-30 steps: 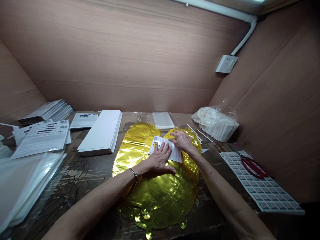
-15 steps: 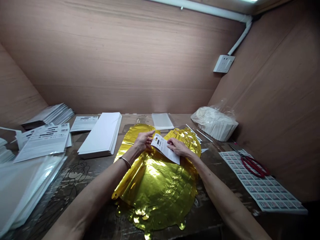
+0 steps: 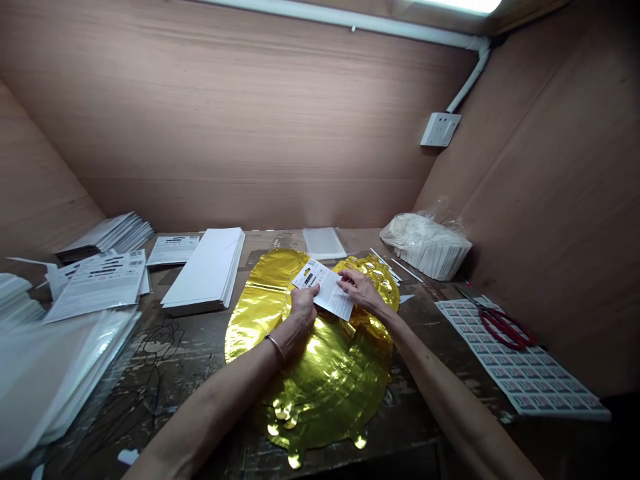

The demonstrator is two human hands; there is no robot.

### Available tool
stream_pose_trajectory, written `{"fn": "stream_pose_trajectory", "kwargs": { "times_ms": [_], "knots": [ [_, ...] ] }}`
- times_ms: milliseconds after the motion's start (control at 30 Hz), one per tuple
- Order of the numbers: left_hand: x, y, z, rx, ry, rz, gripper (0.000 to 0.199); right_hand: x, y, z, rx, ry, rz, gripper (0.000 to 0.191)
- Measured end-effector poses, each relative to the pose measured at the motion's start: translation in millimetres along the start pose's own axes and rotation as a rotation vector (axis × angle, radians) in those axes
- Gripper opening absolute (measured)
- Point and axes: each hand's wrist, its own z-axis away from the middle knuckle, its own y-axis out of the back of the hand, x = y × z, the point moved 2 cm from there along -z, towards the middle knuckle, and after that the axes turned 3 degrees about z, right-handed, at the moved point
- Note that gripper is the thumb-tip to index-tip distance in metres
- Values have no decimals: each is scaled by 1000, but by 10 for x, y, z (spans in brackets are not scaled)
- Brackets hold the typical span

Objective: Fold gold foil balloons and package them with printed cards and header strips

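A white printed card (image 3: 327,293) with a small yellow mark near its top is held tilted over shiny gold foil (image 3: 325,393). My left hand (image 3: 303,307) grips the card's lower left edge, thumb on its face. At the card's right side, my right hand (image 3: 363,291) has its fingers closed on the edge. The foil lies spread on the dark table under both hands, with small round tabs at its lower edge and a crinkled part at the upper right.
Left stand a stack of white cards (image 3: 205,270), printed cards (image 3: 100,283) and clear plastic sleeves (image 3: 75,373). Clear bags (image 3: 324,243) lie at the back. On the right are a bagged white bundle (image 3: 430,245), a sticker sheet (image 3: 520,367) and red-handled scissors (image 3: 505,328).
My left hand has moved from beside the card to its lower left edge and taken hold of it. The card has shifted slightly left and up, and the foil's left part lies flatter.
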Motion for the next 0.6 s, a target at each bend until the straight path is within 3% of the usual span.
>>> {"fn": "stream_pose_trajectory", "kwargs": {
  "times_ms": [100, 200, 367, 533, 600],
  "knots": [
    [225, 57, 69, -208, 2, -43, 23, -156, 259, 72, 250, 53, -39, 22],
    [485, 160, 140, -407, 24, -133, 27, -238, 447, 93, 302, -6, -187, 24],
    [774, 310, 198, -571, 25, -235, 34, -439, 411, 64, 106, -92, -594, 28],
    [820, 326, 284, -663, 31, -279, 39, -648, 96, 68, -229, -201, -851, 29],
    [834, 318, 313, -660, 50, -298, 40, -677, -7, 76, -266, -250, -955, 28]
  ]
}}
